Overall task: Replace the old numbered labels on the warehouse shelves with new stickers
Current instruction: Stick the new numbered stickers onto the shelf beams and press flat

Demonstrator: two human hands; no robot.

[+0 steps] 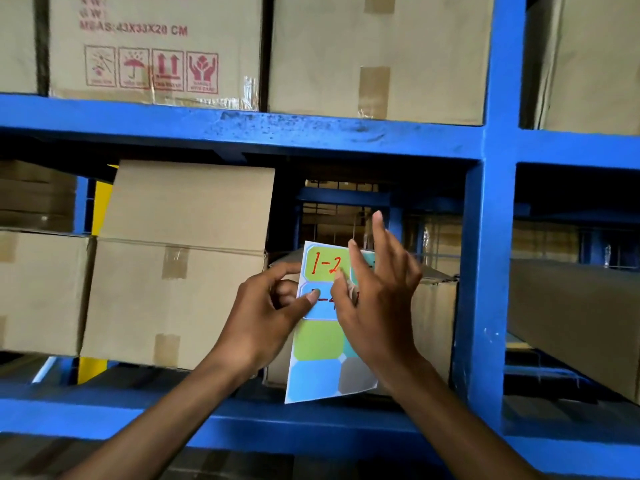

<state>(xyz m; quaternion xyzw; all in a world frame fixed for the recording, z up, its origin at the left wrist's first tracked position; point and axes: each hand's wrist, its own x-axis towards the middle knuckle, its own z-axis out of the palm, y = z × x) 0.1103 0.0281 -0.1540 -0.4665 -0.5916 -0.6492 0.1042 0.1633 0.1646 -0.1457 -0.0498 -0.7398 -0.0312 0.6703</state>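
A: Progress?

B: Early, I'm judging. The blue rack (pixel 485 237) is holding taped cartons (pixel 180 299); contents hidden, no label showing on its beams.

A: Stickers?

B: Sticker sheet (pixel 320 341) is hanging centre, near me. Left hand (pixel 268 315) is pinching its left edge; right hand (pixel 379 299), upper fingers spread, is picking at the green "1-2" sticker (pixel 323 265).

I read "1-2" in red on the green sticker (pixel 323 265) and "MEAS: 43X33X28 CM" on the brown cardboard box (pixel 156 46).
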